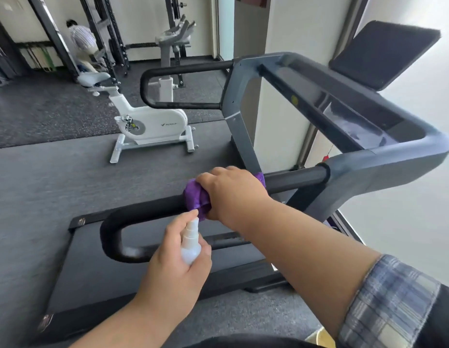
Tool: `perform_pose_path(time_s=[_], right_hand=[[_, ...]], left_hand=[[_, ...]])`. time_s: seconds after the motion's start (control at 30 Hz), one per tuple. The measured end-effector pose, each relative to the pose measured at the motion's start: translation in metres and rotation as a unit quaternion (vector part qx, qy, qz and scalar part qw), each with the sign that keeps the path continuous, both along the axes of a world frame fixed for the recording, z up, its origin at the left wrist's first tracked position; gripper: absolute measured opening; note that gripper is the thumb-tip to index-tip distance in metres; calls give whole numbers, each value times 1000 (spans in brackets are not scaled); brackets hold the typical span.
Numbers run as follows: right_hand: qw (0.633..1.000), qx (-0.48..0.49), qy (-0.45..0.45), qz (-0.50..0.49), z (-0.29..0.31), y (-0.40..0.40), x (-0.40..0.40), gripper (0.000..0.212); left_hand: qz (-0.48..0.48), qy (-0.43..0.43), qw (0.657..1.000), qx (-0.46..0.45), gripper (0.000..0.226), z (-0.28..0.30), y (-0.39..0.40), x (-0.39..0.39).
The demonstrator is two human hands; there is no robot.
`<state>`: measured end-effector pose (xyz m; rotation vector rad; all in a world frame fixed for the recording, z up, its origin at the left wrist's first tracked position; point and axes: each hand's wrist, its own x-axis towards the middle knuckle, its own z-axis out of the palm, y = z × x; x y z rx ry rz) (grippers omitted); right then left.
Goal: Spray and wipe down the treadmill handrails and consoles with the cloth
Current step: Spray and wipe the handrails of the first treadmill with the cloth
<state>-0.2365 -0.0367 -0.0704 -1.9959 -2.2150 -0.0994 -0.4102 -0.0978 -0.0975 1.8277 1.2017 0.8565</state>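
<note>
A treadmill fills the view, tilted by the camera angle. Its near black handrail (296, 180) runs from the grey frame down to a looped end (113, 232). My right hand (231, 194) grips a purple cloth (194, 197) wrapped around this rail near its middle. Just below it, my left hand (173, 262) holds a small white spray bottle (190, 244) upright, with a finger on top of the nozzle beside the cloth. The far handrail (178, 69) loops at the upper middle. The grey console (349, 116) and its dark screen (384, 54) sit at the upper right.
The black treadmill belt (98, 270) lies under the rail. A white exercise bike (145, 124) stands on the dark gym floor beyond. Black racks (108, 33) and a crouching person (83, 43) are at the far left. A bright window wall (406, 202) is on the right.
</note>
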Motion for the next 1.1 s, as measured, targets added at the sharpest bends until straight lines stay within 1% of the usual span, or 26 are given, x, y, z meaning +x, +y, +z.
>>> perform_pose_path(time_s=[0.17, 0.3, 0.37, 0.53, 0.7, 0.77, 0.83, 0.93, 1.03, 1.1], right_hand=[[1000, -16, -4, -25, 6, -23, 80, 55], [997, -43, -6, -65, 15, -43, 149, 53], [997, -41, -9, -68, 14, -47, 166, 48], [999, -23, -18, -25, 7, -41, 155, 45], [997, -4, -52, 50, 7, -26, 122, 43], [995, 8, -68, 72, 7, -22, 112, 40], [994, 16, -70, 85, 4, -21, 111, 42], [995, -1, -48, 90, 5, -25, 127, 51], [997, -42, -12, 63, 14, -33, 164, 47], [998, -56, -9, 40, 16, -39, 181, 46]], left_hand=[[-10, 11, 1000, 9, 64, -1, -11, 50], [-19, 11, 1000, 17, 67, 1, -18, 79], [-16, 14, 1000, 22, 69, -1, -22, 90], [2, 17, 1000, 17, 71, -5, -34, 107], [17, 18, 1000, -4, 71, -10, -43, 121], [25, 18, 999, -9, 70, -12, -48, 129], [30, 13, 999, -9, 71, -15, -52, 137], [34, 7, 999, -6, 68, -16, -57, 147], [24, 12, 1000, 0, 67, -13, -61, 151], [32, 15, 999, 2, 67, -12, -62, 149]])
